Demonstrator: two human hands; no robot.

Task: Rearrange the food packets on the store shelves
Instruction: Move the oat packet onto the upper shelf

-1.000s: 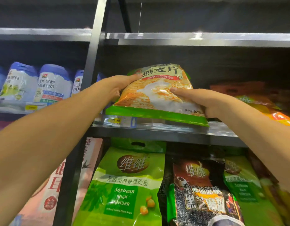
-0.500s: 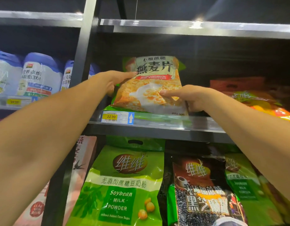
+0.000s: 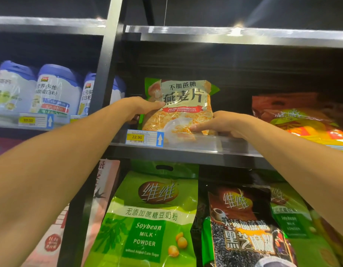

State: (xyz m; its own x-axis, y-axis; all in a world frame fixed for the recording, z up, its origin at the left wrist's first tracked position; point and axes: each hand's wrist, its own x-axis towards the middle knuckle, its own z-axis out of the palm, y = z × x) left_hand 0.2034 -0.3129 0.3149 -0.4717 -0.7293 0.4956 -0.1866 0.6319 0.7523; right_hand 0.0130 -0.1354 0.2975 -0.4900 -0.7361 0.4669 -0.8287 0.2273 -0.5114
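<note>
Standing the oat packet (image 3: 179, 106) upright on the shelf (image 3: 205, 149) is the step we judge to be in hand, and both hands are clamped on it. Our left hand (image 3: 139, 107) grips the packet's left edge about halfway up, thumb across the front just under the big printed characters. Our right hand (image 3: 218, 123) pinches the lower right corner, thumb on the front near the clear rail that runs along the shelf lip. The packet sits between our hands, facing us, its foot behind that rail and above the yellow price tag (image 3: 137, 137).

To do this well, we think the foot should be settled flat before either hand lets go, since a soft bag of flakes will likely slump forward otherwise. We would press the base back and down with the right hand while the left steadies the upper half, then check that the front stays square to the shelf edge. We cannot tell whether anything stands directly behind the packet to lean on; the depth there is dark.

Beyond our right hand lie orange and red packets (image 3: 301, 120), near but apart from ours. Past our left hand, beyond the black upright (image 3: 107, 74), stand blue-lidded tubs (image 3: 57, 89). Below our hands hangs a green soybean milk powder bag (image 3: 155, 218).
</note>
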